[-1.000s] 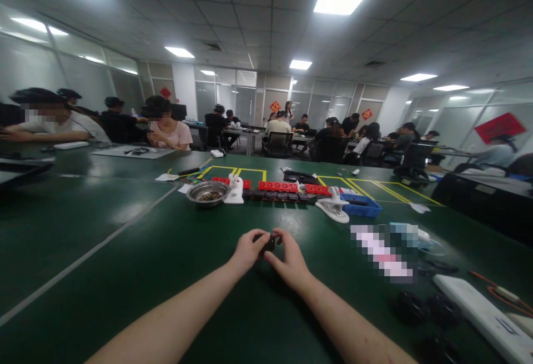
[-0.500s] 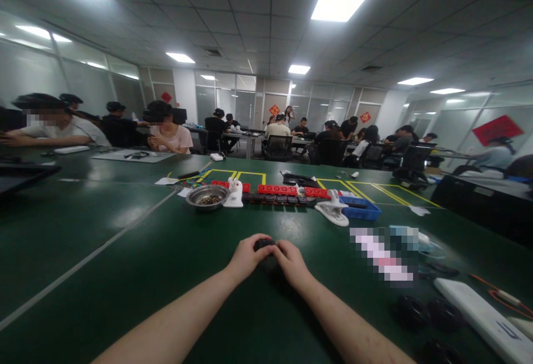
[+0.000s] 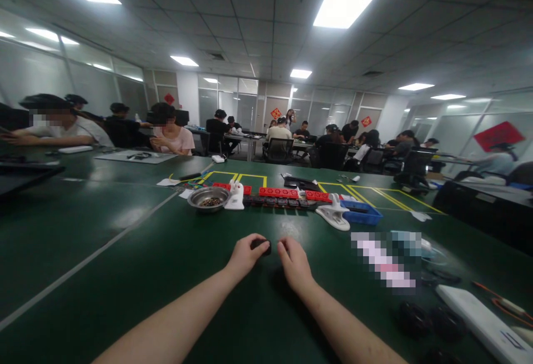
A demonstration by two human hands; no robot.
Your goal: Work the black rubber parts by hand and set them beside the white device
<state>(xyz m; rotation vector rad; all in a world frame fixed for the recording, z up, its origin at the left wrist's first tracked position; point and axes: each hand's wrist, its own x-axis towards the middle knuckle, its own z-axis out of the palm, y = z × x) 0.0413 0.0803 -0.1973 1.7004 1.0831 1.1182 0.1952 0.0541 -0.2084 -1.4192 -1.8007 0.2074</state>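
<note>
My left hand (image 3: 245, 257) is closed on a small dark block-like piece (image 3: 266, 247), held low over the green table (image 3: 175, 275); its exact kind does not show. A short gap to the right, my right hand (image 3: 295, 263) has its thumb and fingers curled together. Whatever may be between those fingertips is hidden. Beyond both hands, a row of red block-like parts (image 3: 278, 192) runs across the table, with a strip of black square pieces (image 3: 283, 202) along its near side. White clips (image 3: 235, 197) stand at the ends of this row.
Left of the row sits a metal bowl (image 3: 195, 203) of small parts. To the right are a blue bin (image 3: 375, 218), a long white case (image 3: 478, 319) and several round black objects (image 3: 414, 317). Other people sit farther back. A black box (image 3: 491, 205) stands at right.
My right hand has moved away from the dark piece, leaving a gap between the hands. The piece stays in my left hand. The whole view has shifted slightly.
</note>
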